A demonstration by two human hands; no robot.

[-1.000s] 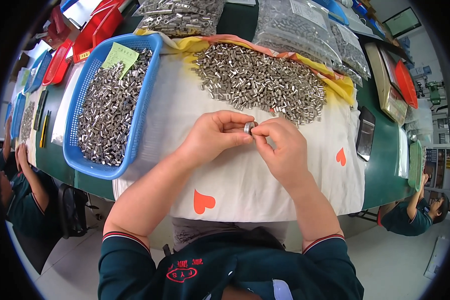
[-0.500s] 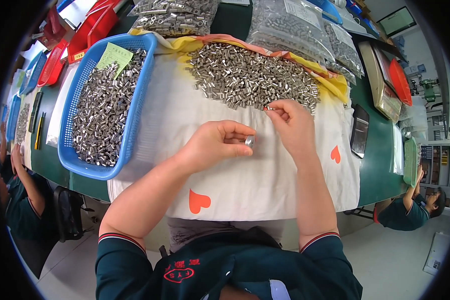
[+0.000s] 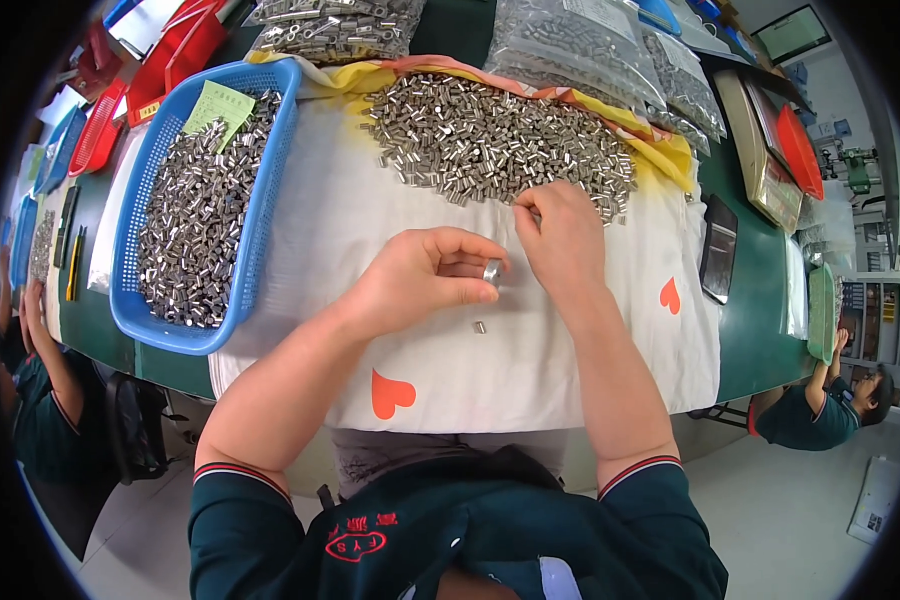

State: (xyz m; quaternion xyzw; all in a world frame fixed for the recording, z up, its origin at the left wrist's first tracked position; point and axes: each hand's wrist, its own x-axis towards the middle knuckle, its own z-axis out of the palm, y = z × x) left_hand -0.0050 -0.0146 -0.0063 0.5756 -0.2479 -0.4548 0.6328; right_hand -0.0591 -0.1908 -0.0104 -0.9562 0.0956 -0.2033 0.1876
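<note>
My left hand (image 3: 420, 272) pinches a short round silver metal piece (image 3: 492, 272) between thumb and fingers, above the white cloth (image 3: 320, 240). Just below that hand, a single small metal cylinder (image 3: 480, 327) lies by itself on the cloth. My right hand (image 3: 562, 240) is at the near edge of a wide heap of small metal cylinders (image 3: 500, 140). Its thumb and forefinger are pressed together, and whatever is between them is hidden.
On the left stands a blue basket (image 3: 120, 270) full of similar cylinders with a green paper slip (image 3: 218, 112). Clear bags of metal parts (image 3: 570, 50) line the back. A black phone (image 3: 718, 250) lies to the right. Other people (image 3: 820, 410) sit at both sides.
A small cylinder now lies on the cloth below my left hand. My right hand has shifted a little left and its fingers have curled in. The left hand keeps its round piece.
</note>
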